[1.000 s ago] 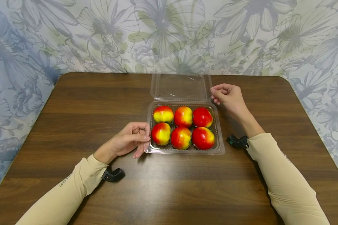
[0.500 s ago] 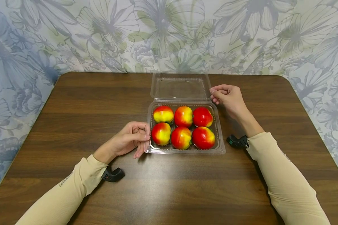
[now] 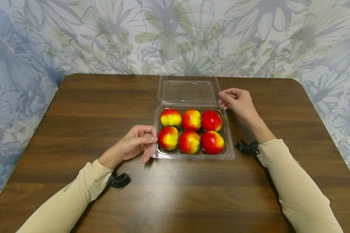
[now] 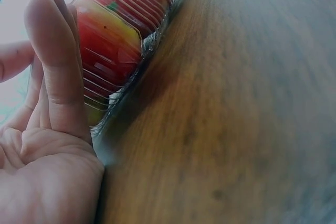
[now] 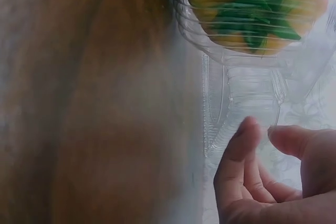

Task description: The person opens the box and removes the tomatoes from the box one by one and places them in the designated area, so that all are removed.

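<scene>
In the head view a clear plastic clamshell box [image 3: 231, 152] stands on the table with its lid [image 3: 189, 92] swung back. Several glossy red-and-yellow fruits [image 3: 211, 142] sit in the box in two rows; a green leafy top [image 5: 254, 19] shows through its wall in the right wrist view. My left hand [image 3: 134, 142] pinches the box's left rim between thumb and fingers, its lower fingers extended beside the wall. At the lid's right edge, near the hinge, my right hand [image 3: 237, 102] pinches the plastic between thumb and forefinger, the other fingers curled.
A brown wooden table [image 3: 175, 200] lies under the box. Behind it rises a wall with floral paper [image 3: 113, 35], close to the table's back edge. Black wrist devices [image 3: 118, 180] sit under both cuffs.
The lid's far edge has dropped slightly lower in the head view since a second ago. Both hands keep their places on the box and lid. The whole view has shifted slightly.
</scene>
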The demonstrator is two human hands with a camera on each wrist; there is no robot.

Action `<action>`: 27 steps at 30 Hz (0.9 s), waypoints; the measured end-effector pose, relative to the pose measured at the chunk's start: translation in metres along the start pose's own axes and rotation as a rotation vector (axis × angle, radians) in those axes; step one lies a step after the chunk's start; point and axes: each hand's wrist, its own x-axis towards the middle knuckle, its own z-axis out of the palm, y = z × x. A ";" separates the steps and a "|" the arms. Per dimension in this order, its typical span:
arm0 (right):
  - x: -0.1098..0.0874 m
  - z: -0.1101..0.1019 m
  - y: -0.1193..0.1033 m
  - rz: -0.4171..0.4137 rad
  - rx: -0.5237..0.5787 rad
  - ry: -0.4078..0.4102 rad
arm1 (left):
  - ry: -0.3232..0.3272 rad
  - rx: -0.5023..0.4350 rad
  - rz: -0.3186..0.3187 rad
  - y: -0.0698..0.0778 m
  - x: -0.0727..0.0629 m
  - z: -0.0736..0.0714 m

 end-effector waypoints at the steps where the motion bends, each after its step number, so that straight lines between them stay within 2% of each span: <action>1: -0.001 0.000 -0.001 -0.007 -0.034 0.000 | 0.004 0.001 0.001 0.000 0.000 0.000; 7: -0.006 -0.001 -0.004 -0.034 -0.211 -0.001 | 0.009 -0.005 0.016 -0.002 0.002 -0.001; 12: -0.010 -0.003 -0.004 0.013 -0.381 -0.054 | 0.053 0.001 0.018 -0.002 0.003 -0.001; 15: -0.014 -0.007 -0.003 0.038 -0.402 -0.096 | 0.100 0.016 0.012 -0.001 0.002 0.000; 19: -0.022 -0.013 -0.001 0.026 -0.399 -0.118 | 0.149 0.031 0.011 0.000 0.001 0.000; 23: -0.035 -0.015 0.003 -0.014 -0.440 -0.098 | 0.176 0.040 0.020 0.000 0.001 0.000; 27: -0.052 -0.016 0.002 -0.091 -0.508 -0.045 | 0.193 0.049 0.061 -0.001 0.002 -0.001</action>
